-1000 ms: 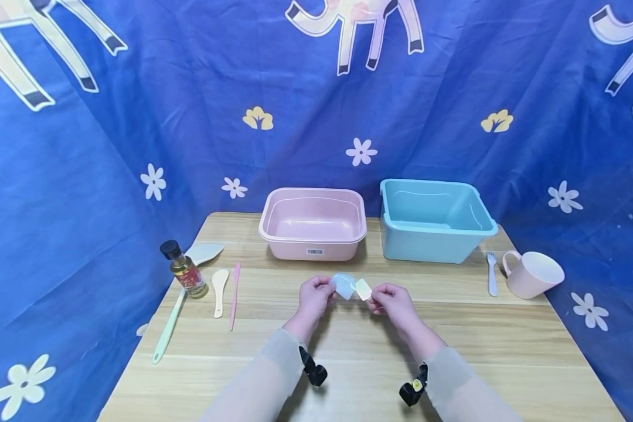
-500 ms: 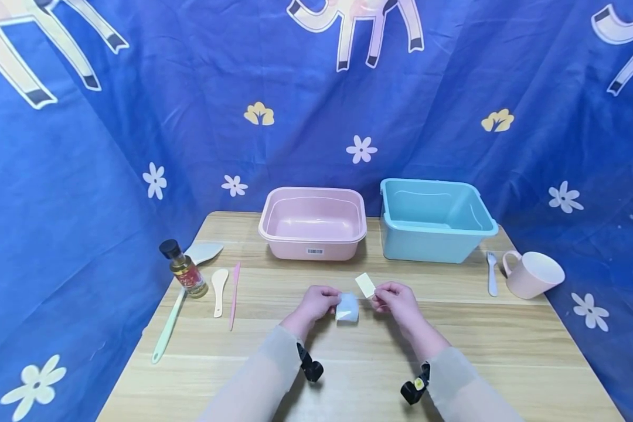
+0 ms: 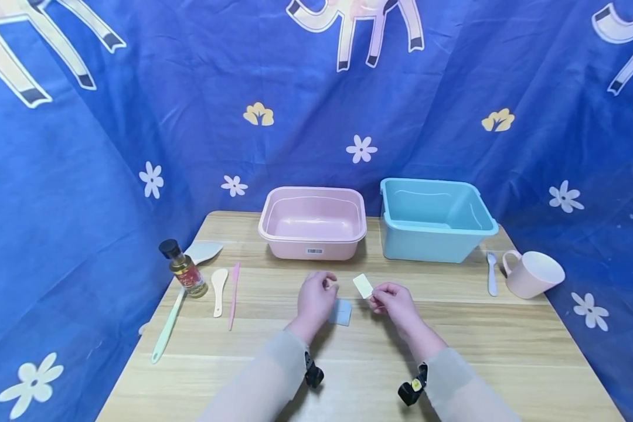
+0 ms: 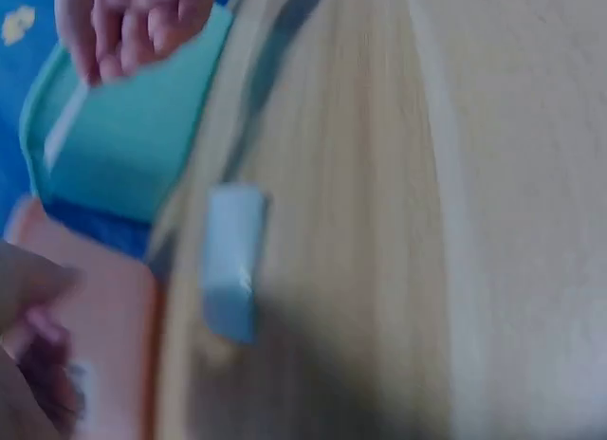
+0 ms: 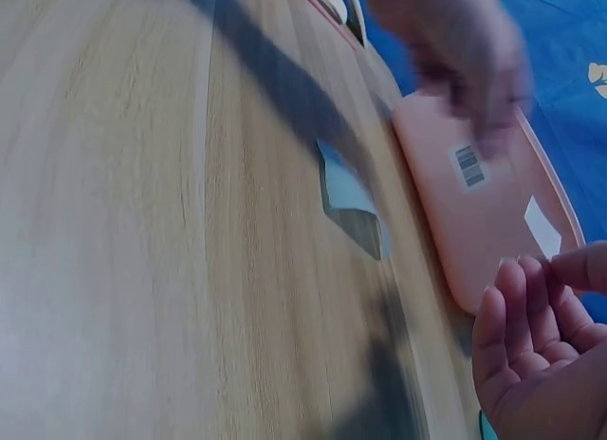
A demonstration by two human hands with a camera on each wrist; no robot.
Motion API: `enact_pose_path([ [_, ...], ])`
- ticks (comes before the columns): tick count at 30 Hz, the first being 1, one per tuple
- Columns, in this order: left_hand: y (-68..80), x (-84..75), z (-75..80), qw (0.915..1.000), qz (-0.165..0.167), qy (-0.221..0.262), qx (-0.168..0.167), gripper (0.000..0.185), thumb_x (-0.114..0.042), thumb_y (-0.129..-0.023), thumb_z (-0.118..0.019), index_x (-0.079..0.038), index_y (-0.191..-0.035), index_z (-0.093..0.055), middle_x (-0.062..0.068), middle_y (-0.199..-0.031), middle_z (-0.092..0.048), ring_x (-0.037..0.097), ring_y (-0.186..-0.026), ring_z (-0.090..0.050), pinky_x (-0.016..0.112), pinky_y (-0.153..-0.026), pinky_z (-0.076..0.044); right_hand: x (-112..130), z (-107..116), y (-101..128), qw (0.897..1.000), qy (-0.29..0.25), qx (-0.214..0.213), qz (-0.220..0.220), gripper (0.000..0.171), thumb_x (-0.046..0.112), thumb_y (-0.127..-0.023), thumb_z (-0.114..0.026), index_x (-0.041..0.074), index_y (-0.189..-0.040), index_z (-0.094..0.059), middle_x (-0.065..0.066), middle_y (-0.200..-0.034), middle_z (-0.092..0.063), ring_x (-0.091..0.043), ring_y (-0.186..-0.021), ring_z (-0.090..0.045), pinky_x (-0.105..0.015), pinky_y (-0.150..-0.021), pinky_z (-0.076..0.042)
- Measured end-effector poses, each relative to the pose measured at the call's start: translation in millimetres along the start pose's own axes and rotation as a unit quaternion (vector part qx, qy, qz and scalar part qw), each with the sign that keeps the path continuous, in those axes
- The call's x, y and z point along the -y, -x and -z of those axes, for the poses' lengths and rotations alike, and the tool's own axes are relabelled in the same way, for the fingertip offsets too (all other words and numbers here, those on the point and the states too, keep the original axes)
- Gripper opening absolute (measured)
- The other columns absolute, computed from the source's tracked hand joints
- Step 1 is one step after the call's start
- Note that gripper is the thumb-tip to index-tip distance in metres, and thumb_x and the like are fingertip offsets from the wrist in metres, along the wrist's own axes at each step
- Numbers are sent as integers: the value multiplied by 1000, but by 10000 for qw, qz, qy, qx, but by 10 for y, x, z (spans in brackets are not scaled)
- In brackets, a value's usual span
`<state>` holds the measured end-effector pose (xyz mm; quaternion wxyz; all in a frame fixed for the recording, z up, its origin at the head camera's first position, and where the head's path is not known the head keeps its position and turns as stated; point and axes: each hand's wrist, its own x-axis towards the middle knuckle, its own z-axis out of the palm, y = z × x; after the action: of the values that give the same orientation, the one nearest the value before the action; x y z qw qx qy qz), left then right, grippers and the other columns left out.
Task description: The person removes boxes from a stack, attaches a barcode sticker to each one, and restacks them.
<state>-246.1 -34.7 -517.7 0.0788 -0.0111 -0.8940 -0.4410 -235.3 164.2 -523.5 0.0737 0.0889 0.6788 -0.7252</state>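
My right hand (image 3: 394, 303) pinches a small pale rectangular piece (image 3: 363, 286) at its lower corner, above the table. In the right wrist view this white piece (image 5: 542, 228) stands out from between thumb and fingertips. A light blue slip (image 3: 340, 312), thin and curled, lies on the table just right of my left hand (image 3: 316, 299). That hand is raised above the table, fingers loosely bent, with nothing visible in it. The left wrist view shows the blue slip (image 4: 233, 260) apart from the fingers, which are blurred.
A pink basin (image 3: 313, 249) and a blue bin (image 3: 432, 246) stand at the back of the table. To the left are a bottle (image 3: 190, 275), a spatula (image 3: 169, 328), a rice spoon (image 3: 219, 290) and a pink stick (image 3: 234, 299). A fork (image 3: 492, 275) and mug (image 3: 533, 275) stand right.
The two pieces, close together earlier, are now apart. My left hand has let go of the blue slip onto the table and moved slightly up and left. The right hand keeps its pale piece.
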Motion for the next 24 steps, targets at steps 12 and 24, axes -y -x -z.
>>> enact_pose_path([
  [12,100,-135,-179,8761,-4307,-1871,-1092,19,-21,-76,-84,-15,-87,-70,-1,-90,-55,19,-84,-53,31,-67,-41,84,-132,45,9997,-33,-232,-35,11,-1,-91,-62,-10,-97,-62,-10,-79,-65,-20,-70,-64,-26,-60,-55],
  [24,98,-90,-225,8335,-4670,-2493,-1580,15,-13,-73,-78,-14,-83,-66,0,-89,-54,20,-87,-55,30,-65,-40,148,-217,90,9996,-164,-220,-38,16,-1,-90,-62,-15,-98,-61,-8,-75,-59,-13,-63,-56,-27,-59,-53],
])
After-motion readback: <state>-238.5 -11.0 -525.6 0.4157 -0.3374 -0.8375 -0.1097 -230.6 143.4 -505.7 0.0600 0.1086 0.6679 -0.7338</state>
